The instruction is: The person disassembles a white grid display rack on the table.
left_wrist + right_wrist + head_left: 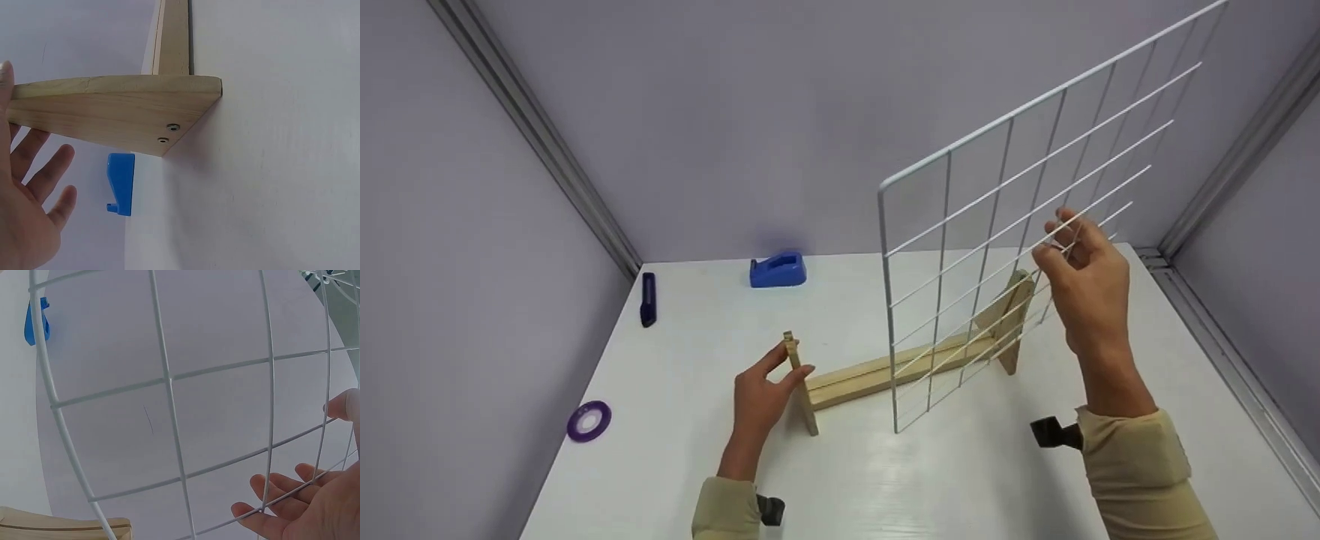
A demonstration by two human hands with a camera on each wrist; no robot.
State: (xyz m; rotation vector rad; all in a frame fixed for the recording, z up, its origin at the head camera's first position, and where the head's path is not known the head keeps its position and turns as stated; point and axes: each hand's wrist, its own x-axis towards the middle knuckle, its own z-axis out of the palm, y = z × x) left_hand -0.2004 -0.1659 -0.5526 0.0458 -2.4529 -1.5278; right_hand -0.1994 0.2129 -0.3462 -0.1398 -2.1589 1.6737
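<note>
A white wire grid panel [889, 300] stands tilted in front of a wooden stand, and my right hand [1091, 292] holds it by the wires near its right side. The fingers pass behind the wires in the right wrist view, the thumb against a wire. My left hand [759, 397] pinches the top of the stand's left end board [805, 401] between thumb and fingers. From that board a grooved wooden crossbar [855, 381] runs to the right end board [1020, 322], partly behind the grid. Two bolt heads [173, 127] show on the left board. Whether the grid's lower edge touches the table cannot be told.
A blue tape dispenser [778, 271] stands at the table's back edge. Left of it lies a dark utility knife [648, 300], and a purple ring-shaped roll [573, 426] is by the left edge. Walls enclose the white table [675, 435] at the back and sides.
</note>
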